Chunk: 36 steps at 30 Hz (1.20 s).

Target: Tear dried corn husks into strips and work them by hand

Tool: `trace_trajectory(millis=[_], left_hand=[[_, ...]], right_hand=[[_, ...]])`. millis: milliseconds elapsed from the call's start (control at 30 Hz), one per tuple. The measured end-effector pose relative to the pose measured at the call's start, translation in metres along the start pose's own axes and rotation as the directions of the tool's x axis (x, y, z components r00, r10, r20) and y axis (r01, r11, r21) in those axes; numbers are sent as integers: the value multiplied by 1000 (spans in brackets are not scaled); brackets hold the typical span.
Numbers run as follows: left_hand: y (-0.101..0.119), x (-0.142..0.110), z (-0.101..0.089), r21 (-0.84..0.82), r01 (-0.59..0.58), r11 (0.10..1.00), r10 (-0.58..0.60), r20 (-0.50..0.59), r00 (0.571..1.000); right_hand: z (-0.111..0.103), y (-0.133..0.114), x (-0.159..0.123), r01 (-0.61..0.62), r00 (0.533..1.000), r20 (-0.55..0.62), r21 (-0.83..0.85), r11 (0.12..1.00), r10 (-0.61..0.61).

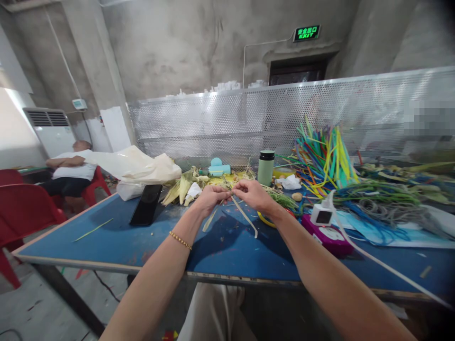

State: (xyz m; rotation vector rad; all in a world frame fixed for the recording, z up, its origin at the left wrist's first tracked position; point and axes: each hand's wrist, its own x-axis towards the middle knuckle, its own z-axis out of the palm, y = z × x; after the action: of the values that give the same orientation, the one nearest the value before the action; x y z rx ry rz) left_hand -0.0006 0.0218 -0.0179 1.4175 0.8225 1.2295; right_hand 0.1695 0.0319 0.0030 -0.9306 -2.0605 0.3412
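Observation:
Both hands meet above the middle of the blue table (pixel 142 251), fingertips close together. My left hand (pixel 212 196), with a gold bead bracelet (pixel 180 240) on its wrist, pinches a pale dry plant strip (pixel 213 216) that hangs down to the left. Between the fingers of my right hand (pixel 250 193) is the upper end of a second pale strip (pixel 245 216), which slants down to the right with a bent tip. Where the two strips meet, my fingertips hide them. Dried husks (pixel 185 185) and a green lidded cup (pixel 266 169) stand just beyond.
A black phone (pixel 146 204) lies at left near a plastic bag (pixel 142 166). To the right are a purple power strip (pixel 329 237) with a white charger (pixel 322 213), colourful strips (pixel 327 161) and coiled cords (pixel 380 208). A perforated metal panel (pixel 213 118) borders the back. A person (pixel 73 168) sits at far left.

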Motion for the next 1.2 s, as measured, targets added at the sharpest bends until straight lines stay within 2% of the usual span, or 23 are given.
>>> trace_trajectory(millis=[267, 500, 567, 667, 733, 900, 1067, 1200], left_hand=[[0, 0, 0, -9, 0, 1000, 1, 52, 999], [-3, 2, 0, -8, -9, 1000, 9, 42, 999], [-4, 3, 0, -52, 3, 999, -2, 18, 1000], [-4, 4, -1, -172, 33, 985, -44, -59, 997], [-4, 4, -2, -244, 56, 968, -80, -91, 993], [-1, 2, -3, -305, 102, 947, -122, -48, 991], [-1, 2, -3, -268, 115, 957, -116, 10, 993], [-2, 3, -3, -275, 80, 958, -90, -22, 996]], right_hand=[[0, 0, 0, -2, 1000, 25, -108, 994, 5], [4, 5, 1, 20, 1000, 10, -168, 986, -19], [3, 5, 1, 38, 999, -29, -216, 976, -45], [-2, 2, 0, 45, 976, -183, -353, 934, -116], [-4, 0, -1, 40, 966, -221, -384, 922, -134], [1, -3, -3, 46, 998, -26, -304, 951, -57], [6, -2, -3, 31, 998, -42, -287, 957, -45], [7, -2, -3, 47, 998, -25, -252, 967, -55]])
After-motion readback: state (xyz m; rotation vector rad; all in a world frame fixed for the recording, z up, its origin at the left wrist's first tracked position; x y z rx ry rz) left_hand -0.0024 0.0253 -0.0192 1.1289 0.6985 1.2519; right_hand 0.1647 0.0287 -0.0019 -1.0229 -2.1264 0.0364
